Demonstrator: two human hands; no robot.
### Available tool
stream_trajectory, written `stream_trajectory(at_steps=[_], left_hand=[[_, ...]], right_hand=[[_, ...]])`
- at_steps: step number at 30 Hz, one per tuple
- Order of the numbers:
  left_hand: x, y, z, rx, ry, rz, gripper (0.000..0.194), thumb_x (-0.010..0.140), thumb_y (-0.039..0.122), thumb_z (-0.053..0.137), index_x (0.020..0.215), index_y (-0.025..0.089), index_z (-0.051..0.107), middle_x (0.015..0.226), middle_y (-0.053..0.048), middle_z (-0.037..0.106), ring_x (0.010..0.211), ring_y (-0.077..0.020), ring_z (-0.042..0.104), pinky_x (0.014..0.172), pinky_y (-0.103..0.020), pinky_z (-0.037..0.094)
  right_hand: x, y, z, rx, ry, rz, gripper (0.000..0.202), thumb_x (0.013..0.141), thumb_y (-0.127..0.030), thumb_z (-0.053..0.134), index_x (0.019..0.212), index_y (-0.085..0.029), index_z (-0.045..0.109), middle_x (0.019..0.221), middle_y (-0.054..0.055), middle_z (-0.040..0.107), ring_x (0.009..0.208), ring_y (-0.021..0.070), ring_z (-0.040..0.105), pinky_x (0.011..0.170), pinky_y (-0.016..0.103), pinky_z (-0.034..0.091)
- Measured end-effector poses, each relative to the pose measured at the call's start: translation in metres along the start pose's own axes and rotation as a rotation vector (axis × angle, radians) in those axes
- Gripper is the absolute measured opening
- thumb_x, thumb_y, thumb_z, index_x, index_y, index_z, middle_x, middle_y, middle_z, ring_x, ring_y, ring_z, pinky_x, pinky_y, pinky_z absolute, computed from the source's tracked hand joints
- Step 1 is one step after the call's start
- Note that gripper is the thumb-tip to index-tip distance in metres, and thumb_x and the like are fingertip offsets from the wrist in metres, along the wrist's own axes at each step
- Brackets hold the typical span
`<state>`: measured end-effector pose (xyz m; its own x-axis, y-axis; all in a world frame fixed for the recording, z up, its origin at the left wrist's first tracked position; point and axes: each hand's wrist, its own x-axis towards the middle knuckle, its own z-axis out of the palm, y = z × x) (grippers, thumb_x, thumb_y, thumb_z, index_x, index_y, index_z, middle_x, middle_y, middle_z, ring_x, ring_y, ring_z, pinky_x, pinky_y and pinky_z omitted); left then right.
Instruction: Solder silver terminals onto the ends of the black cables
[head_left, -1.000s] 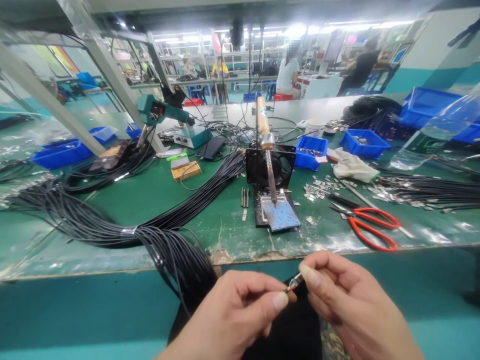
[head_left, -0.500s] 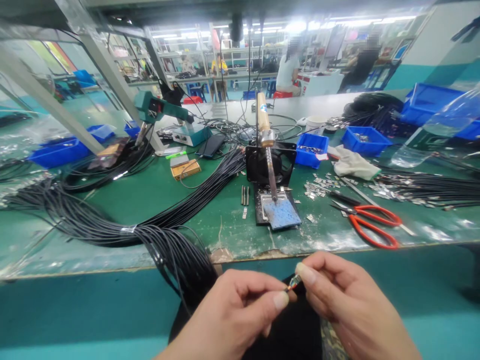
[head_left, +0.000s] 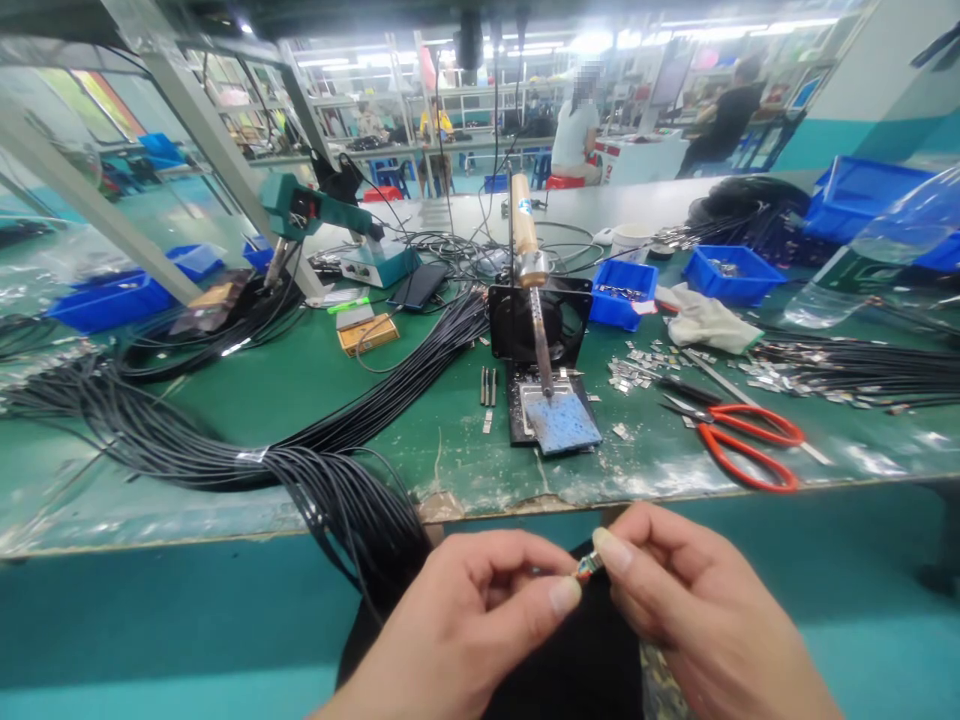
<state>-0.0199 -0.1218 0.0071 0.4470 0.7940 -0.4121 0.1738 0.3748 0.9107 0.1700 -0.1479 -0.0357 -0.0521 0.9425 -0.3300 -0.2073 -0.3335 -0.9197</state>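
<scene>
Between my hands is a small connector with coloured wires, just below the bench edge. My left hand pinches its wire end between thumb and forefinger. The connector's other end is pinched by my right hand. Beyond them a soldering iron with a wooden handle rests tip down in its stand, over a blue sponge. A thick bundle of black cables hangs over the bench edge, left of my hands.
Red-handled scissors lie at the right, near loose metal connectors and a white glove. Blue bins, a black fan and a phone stand farther back. A person sits across the room.
My left thumb has shifted slightly right along the connector, covering more of its wire end. Both hands keep their pinch; the head view has shifted slightly.
</scene>
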Motion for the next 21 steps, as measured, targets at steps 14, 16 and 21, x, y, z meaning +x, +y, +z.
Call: stream_trajectory(at_steps=[14, 16, 21], left_hand=[[-0.0007, 0.006, 0.0001, 0.102, 0.061, 0.05, 0.017, 0.09, 0.035, 0.074, 0.094, 0.023, 0.086, 0.088, -0.001, 0.081, 0.08, -0.0162, 0.065, 0.073, -0.021, 0.047], [-0.0008, 0.0064, -0.0002, 0.107, 0.059, 0.056, 0.017, 0.089, 0.035, 0.074, 0.095, 0.024, 0.086, 0.088, 0.0, 0.082, 0.081, -0.0163, 0.066, 0.073, -0.021, 0.047], [-0.0017, 0.0066, -0.0003, 0.111, 0.07, 0.048, 0.017, 0.089, 0.035, 0.074, 0.094, 0.024, 0.086, 0.086, 0.0, 0.081, 0.078, -0.016, 0.065, 0.071, -0.021, 0.047]], right_hand=[[-0.0068, -0.0045, -0.0016, -0.072, 0.016, -0.04, 0.039, 0.087, -0.054, 0.073, 0.071, -0.019, 0.064, 0.058, -0.007, 0.037, 0.055, 0.0092, 0.026, 0.049, 0.024, 0.024], [-0.0073, -0.0042, -0.0013, -0.071, 0.017, -0.04, 0.039, 0.087, -0.053, 0.073, 0.071, -0.019, 0.065, 0.058, -0.006, 0.038, 0.056, 0.0094, 0.027, 0.049, 0.024, 0.025], [-0.0045, -0.0051, -0.0004, -0.045, 0.005, -0.037, 0.038, 0.087, -0.053, 0.073, 0.072, -0.019, 0.066, 0.058, -0.006, 0.04, 0.055, 0.0092, 0.028, 0.049, 0.024, 0.025]])
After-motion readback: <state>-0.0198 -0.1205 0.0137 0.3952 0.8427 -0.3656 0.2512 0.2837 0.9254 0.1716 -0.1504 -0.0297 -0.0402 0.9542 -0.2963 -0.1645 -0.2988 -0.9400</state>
